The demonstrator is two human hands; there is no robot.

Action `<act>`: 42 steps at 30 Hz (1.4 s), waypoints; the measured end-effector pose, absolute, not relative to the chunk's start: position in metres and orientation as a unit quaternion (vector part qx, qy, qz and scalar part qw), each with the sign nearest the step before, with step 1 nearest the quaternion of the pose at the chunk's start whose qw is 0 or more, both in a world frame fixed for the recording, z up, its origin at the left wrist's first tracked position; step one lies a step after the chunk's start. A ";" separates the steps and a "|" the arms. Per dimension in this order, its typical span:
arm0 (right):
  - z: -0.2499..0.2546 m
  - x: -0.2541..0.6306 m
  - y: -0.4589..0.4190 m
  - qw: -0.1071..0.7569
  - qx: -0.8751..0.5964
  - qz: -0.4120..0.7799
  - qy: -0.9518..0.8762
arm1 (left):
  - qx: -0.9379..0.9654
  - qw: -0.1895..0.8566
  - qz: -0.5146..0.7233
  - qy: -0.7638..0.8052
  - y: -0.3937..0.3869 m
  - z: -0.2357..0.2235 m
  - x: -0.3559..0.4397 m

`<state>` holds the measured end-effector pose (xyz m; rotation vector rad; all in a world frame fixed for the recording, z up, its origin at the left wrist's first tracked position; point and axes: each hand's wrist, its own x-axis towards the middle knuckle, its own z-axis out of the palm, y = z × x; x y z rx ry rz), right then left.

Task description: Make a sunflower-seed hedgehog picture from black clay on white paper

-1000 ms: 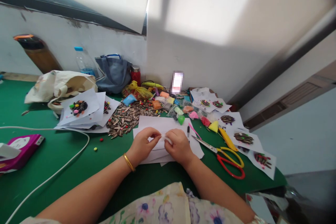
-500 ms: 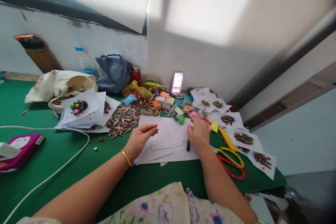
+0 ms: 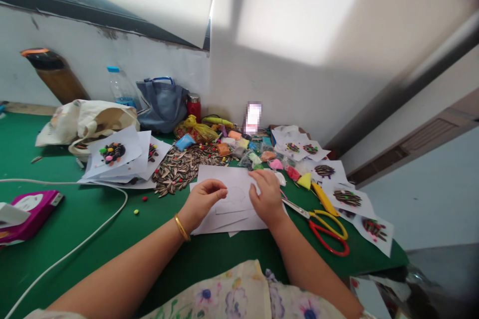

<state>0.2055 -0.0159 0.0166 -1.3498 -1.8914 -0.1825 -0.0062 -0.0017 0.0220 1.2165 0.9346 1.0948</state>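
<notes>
My left hand (image 3: pixel 204 202), with a gold bangle at the wrist, is closed in a pinch over the left part of a small white sheet (image 3: pixel 224 208). Anything between its fingertips is too small to make out. Faint outlines of a round drawing (image 3: pixel 237 195) show on that sheet, which lies on larger white papers (image 3: pixel 209 227). My right hand (image 3: pixel 266 197) hovers or rests over the sheet's right edge, thumb and fingers apart, apparently holding nothing. Scissors (image 3: pixel 318 224) with red and yellow handles lie right of it, their blades pointing toward its wrist.
Behind the papers are a heap of sunflower seeds (image 3: pixel 179 167) and bagged coloured clay (image 3: pixel 276 164). A yellow cutter (image 3: pixel 325 199) and seed-decorated sheets (image 3: pixel 348 197) lie at right. More decorated sheets (image 3: pixel 112 174), a white cable (image 3: pixel 95 227) and a magenta box (image 3: pixel 33 214) are at left.
My right hand has moved left from beside the clay packets onto the drawing sheet, its fingers spreading. It now covers the black pen, and the scissor blades show. My left hand stays almost in place.
</notes>
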 end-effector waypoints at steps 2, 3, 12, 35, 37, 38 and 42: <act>0.021 0.190 -0.022 0.405 -0.499 -0.043 -0.765 | 0.539 0.573 0.465 0.405 -0.002 0.021 -0.006; 0.023 0.183 -0.025 0.408 -0.486 -0.027 -0.773 | 0.544 0.573 0.462 0.405 -0.001 0.021 -0.006; 0.027 0.156 -0.035 0.426 -0.440 0.057 -0.789 | 0.574 0.566 0.418 0.419 -0.002 0.023 -0.008; 0.014 0.170 -0.031 0.472 -0.384 0.140 -0.781 | 0.600 0.608 0.346 0.388 -0.005 0.022 -0.007; 0.013 0.170 -0.031 0.477 -0.385 0.134 -0.778 | 0.604 0.615 0.335 0.380 -0.004 0.021 -0.008; 0.013 0.170 -0.031 0.478 -0.389 0.128 -0.777 | 0.605 0.619 0.329 0.379 -0.004 0.020 -0.008; 0.012 0.172 -0.030 0.471 -0.402 0.115 -0.777 | 0.597 0.626 0.318 0.388 -0.004 0.022 -0.008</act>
